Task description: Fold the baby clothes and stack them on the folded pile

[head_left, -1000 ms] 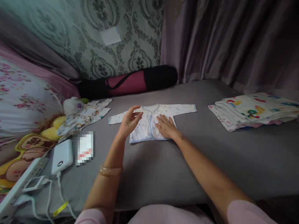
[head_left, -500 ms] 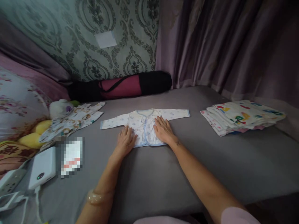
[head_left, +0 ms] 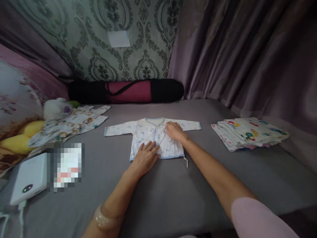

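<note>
A small white baby shirt (head_left: pixel 148 134) with blue trim lies spread flat on the grey bed (head_left: pixel 173 191), sleeves out to both sides. My left hand (head_left: pixel 146 158) rests flat on its lower hem, fingers stretched out. My right hand (head_left: pixel 174 131) lies on the shirt's chest near the front opening, fingers bent down onto the cloth. A thin tie string hangs from the hem at the right.
A stack of folded printed cloths (head_left: pixel 247 132) sits at the right. Another printed garment (head_left: pixel 69 124) and soft toys (head_left: pixel 37 129) lie at the left, with a white power bank (head_left: pixel 28 178) near the front. A black and pink roll bag (head_left: pixel 126 91) lies by the wall.
My left hand came down from above the shirt onto it, then slid to the lower hem. My right hand moved up from the shirt's body to its chest. The view shifted slightly.
</note>
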Demonstrator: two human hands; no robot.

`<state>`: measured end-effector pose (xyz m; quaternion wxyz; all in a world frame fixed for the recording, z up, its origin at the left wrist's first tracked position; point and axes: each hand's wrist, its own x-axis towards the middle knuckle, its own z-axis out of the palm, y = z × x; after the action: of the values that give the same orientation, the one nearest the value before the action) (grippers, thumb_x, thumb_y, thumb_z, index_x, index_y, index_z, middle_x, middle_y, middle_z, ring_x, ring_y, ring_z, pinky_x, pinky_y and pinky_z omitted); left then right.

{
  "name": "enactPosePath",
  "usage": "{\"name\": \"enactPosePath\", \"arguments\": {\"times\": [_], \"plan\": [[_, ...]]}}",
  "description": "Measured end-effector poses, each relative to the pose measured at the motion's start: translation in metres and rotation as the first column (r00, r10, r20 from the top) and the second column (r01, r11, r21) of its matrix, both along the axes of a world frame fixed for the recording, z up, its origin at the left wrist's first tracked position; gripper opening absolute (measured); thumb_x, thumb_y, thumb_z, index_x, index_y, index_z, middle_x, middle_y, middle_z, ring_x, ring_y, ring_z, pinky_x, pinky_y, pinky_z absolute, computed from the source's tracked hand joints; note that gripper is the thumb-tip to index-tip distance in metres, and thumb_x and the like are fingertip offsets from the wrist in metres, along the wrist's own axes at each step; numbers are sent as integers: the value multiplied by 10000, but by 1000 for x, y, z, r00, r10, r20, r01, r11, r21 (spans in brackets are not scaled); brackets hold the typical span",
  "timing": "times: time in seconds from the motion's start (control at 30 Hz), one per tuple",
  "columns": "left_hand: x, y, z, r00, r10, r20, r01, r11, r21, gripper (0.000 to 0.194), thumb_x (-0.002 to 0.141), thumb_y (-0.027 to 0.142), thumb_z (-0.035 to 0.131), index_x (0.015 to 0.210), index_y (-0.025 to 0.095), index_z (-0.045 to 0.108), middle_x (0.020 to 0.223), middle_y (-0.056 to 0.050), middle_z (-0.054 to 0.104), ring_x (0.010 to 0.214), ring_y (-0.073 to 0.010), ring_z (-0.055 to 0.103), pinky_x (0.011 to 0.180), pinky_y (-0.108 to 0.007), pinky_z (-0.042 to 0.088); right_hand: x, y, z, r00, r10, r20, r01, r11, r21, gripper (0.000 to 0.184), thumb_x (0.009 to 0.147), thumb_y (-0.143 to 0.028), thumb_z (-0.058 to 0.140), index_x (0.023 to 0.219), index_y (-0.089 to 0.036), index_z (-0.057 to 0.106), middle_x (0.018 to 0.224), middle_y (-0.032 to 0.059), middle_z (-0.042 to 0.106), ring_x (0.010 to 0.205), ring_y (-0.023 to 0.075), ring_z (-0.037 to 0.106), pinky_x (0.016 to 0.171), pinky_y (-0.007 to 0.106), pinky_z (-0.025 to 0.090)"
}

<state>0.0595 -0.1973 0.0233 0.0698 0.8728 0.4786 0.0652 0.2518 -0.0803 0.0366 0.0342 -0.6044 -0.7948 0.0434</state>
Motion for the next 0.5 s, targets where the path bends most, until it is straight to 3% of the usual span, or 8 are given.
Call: {"name": "enactPosePath", "arguments": {"times": [0.13, 0.23, 0.33, 0.5], "plan": [[-1, -1, 5, 1000, 3, 2, -3, 1000, -27, 406, 968, 344, 401, 1336, 198, 491, 1461, -119, 433, 1369, -309, 355, 1088, -527, 326, -13, 31, -16, 999, -40, 1, 40, 999, 34, 453, 967, -235, 270, 1320, -53, 487, 1408, 176, 470, 1324, 251, 374, 1093, 377, 229], [-1, -2, 6, 1000, -12, 6, 12, 999, -46, 400, 970, 329, 394, 1333, 203, 505, 1461, -127, 430, 1365, -319, 358, 1078, -521, 342, -26, 36, -36, 993, -111, -34, 113, 992, 58, 598, 983, -409, 243, 1430, -25, 342, 1518, 178, 307, 1401, 275, 236, 1128, 423, 150], [-2, -2, 6, 1000, -24, 17, 25, 998, -49, 406, 970, 317, 390, 1349, 211, 491, 1463, -132, 423, 1366, -325, 353, 1070, -524, 348, -33, 34, -48, 988, -138, -63, 144, 986, 87, 663, 974, -482, 218, 1466, -42, 282, 1545, 163, 249, 1421, 279, 177, 1142, 444, 88], [-4, -5, 5, 998, -29, 47, 30, 999, -39, 395, 967, 323, 400, 1333, 208, 498, 1449, -136, 434, 1361, -331, 356, 1064, -528, 349, -29, 36, -39, 986, -146, -79, 146, 989, -4, 681, 968, -484, 203, 1480, -37, 247, 1560, 160, 204, 1437, 270, 133, 1152, 444, 62]]}}
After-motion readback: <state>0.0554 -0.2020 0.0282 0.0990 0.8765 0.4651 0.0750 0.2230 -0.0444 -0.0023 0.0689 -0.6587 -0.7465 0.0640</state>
